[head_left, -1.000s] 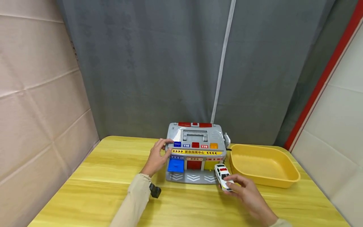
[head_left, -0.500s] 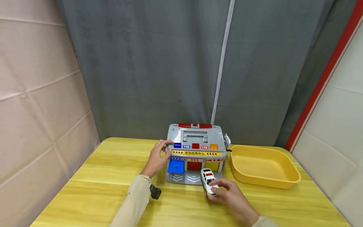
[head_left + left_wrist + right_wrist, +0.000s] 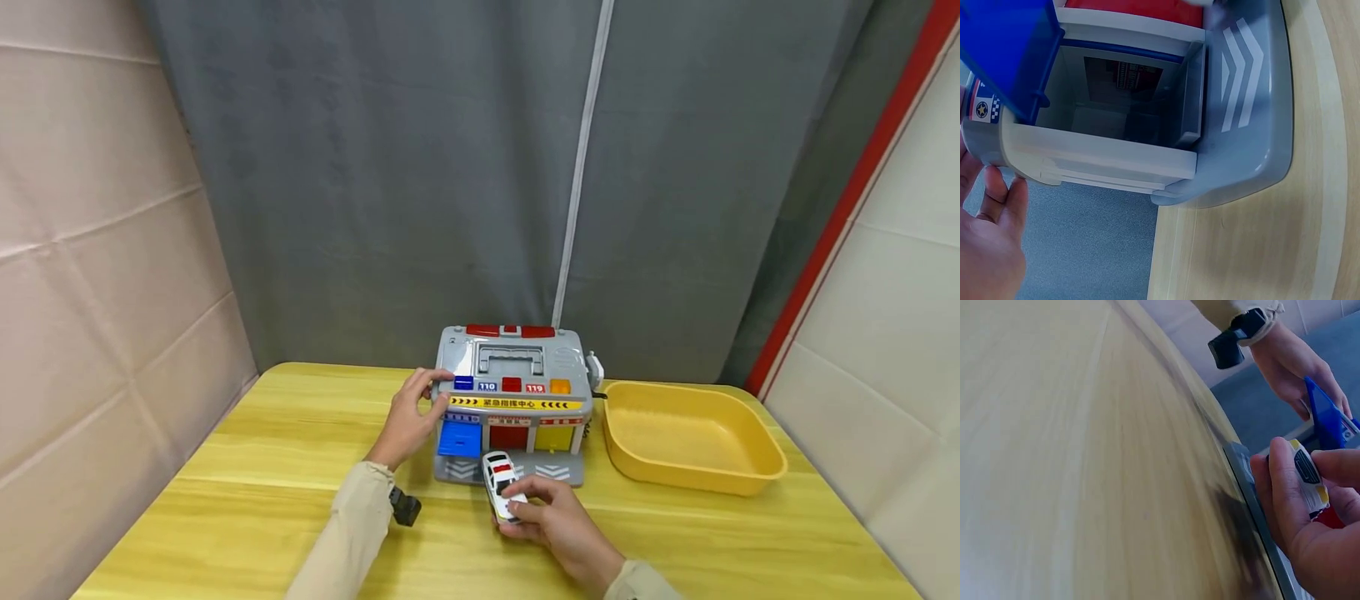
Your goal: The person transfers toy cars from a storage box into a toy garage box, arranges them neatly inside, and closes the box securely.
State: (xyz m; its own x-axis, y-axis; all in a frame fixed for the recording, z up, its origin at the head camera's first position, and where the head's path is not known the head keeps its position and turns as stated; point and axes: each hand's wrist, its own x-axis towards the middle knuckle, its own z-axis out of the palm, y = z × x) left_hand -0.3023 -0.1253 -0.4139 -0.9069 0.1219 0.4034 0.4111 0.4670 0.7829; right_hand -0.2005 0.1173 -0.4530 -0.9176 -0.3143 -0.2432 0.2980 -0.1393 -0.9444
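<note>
A grey toy rescue station (image 3: 564, 357) stands on the table, its blue left door (image 3: 460, 439) swung up, while the red and yellow doors are down. In the left wrist view, the bay behind the raised blue door (image 3: 1007, 50) is visible, its inside grey. My left hand (image 3: 408, 423) holds the station's upper left edge with thumb and fingers. My right hand (image 3: 561, 527) pinches a white toy police car (image 3: 495, 468) by its rear, nose toward the station, over the front ramp. In the right wrist view, the car's end (image 3: 1308, 472) shows between thumb and fingers.
A yellow plastic tub (image 3: 697, 482) sits to the right of the station. The wooden table (image 3: 247, 500) extends in front and to the left. A grey curtain (image 3: 375, 208) hangs behind. A black wrist camera (image 3: 406, 507) is strapped under my left wrist.
My right hand has carried the police car leftward, from the ramp's right end past the yellow door to left of its middle. My left hand keeps its place on the station.
</note>
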